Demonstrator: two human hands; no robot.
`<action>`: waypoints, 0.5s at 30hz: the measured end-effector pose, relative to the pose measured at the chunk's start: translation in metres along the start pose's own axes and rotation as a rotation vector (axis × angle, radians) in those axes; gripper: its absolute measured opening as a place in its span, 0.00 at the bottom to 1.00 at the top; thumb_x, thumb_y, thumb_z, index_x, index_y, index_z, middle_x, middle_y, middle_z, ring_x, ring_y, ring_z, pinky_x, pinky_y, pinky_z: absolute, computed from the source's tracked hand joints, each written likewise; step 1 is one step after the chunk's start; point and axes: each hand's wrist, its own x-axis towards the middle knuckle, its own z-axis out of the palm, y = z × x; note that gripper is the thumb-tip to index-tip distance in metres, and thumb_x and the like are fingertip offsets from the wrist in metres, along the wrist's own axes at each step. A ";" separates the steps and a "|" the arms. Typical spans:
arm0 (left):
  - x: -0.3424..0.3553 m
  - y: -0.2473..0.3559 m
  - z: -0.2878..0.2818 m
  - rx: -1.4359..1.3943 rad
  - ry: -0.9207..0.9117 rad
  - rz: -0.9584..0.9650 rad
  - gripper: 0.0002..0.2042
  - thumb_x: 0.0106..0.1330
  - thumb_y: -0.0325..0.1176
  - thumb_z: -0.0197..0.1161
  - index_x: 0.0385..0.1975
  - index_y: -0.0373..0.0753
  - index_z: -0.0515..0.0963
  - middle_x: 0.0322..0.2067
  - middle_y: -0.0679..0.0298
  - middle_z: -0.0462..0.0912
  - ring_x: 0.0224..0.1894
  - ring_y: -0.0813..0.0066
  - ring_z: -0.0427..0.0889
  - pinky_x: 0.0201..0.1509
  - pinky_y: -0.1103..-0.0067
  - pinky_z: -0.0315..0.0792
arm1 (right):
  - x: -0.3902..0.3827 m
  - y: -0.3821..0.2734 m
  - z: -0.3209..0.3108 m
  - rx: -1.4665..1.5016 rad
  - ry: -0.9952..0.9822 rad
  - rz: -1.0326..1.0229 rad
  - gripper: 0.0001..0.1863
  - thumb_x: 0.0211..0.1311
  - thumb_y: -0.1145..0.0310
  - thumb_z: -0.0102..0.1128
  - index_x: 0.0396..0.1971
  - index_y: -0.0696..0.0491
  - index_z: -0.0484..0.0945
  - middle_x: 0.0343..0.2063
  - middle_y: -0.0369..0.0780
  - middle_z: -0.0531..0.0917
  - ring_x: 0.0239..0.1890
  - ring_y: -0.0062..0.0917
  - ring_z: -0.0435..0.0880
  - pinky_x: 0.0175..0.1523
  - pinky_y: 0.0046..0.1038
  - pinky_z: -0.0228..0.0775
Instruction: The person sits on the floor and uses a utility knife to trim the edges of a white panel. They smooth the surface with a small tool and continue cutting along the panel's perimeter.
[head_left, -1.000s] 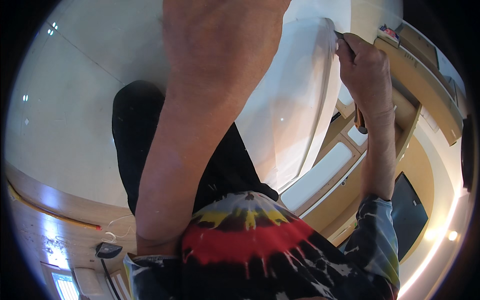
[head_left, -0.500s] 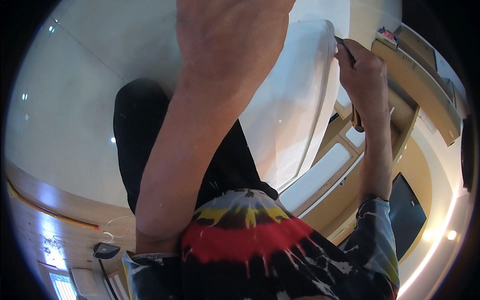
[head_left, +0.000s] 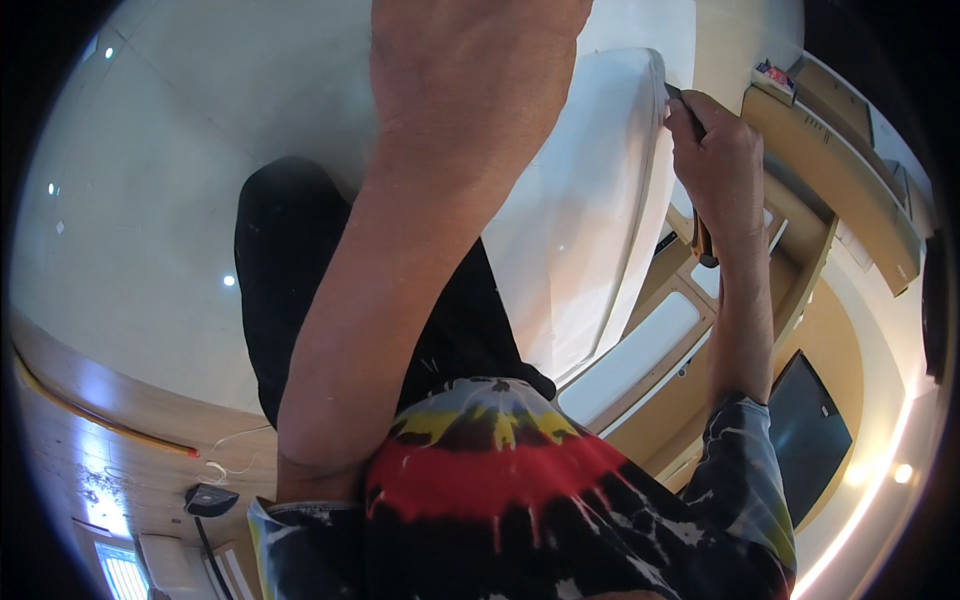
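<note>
My right hand is closed around a slim utility knife. Its black-and-orange handle end sticks out below the fist. The knife's dark tip points to the rounded far right corner of a large white panel, and whether it touches the edge I cannot tell. In front of me, the panel extends from beside my dark-trousered knee toward the top of the view. My left hand reaches forward over the panel's left part. The top of the picture cuts off its fingers, so what they do is hidden.
Wooden frames with pale inset panels lie to the right. Beyond stands a tan shelf unit bearing a small box. A dark flat screen is at lower right. Pale floor spreads left, near a thin white cord.
My right hand and the knife have shifted slightly left and down along the panel's edge. My left forearm has moved a little to the right.
</note>
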 end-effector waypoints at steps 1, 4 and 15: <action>0.000 -0.001 0.000 0.006 0.006 -0.003 0.15 0.71 0.41 0.62 0.25 0.40 0.84 0.23 0.61 0.84 0.31 0.64 0.84 0.44 0.69 0.72 | -0.002 0.000 0.000 0.011 -0.009 0.026 0.14 0.70 0.68 0.58 0.26 0.61 0.78 0.20 0.52 0.80 0.21 0.47 0.81 0.31 0.41 0.74; 0.000 -0.001 -0.001 0.031 0.002 -0.015 0.14 0.71 0.41 0.62 0.26 0.40 0.84 0.23 0.61 0.84 0.32 0.64 0.85 0.44 0.69 0.72 | 0.002 0.003 0.001 -0.034 0.001 -0.050 0.13 0.71 0.69 0.58 0.26 0.60 0.79 0.19 0.52 0.80 0.21 0.45 0.82 0.32 0.41 0.74; 0.002 0.004 -0.006 0.041 -0.044 -0.007 0.15 0.72 0.40 0.62 0.25 0.39 0.84 0.24 0.59 0.84 0.32 0.63 0.85 0.44 0.68 0.73 | -0.002 -0.002 -0.003 -0.027 -0.016 0.046 0.13 0.68 0.69 0.58 0.26 0.61 0.79 0.20 0.53 0.80 0.23 0.47 0.80 0.35 0.41 0.75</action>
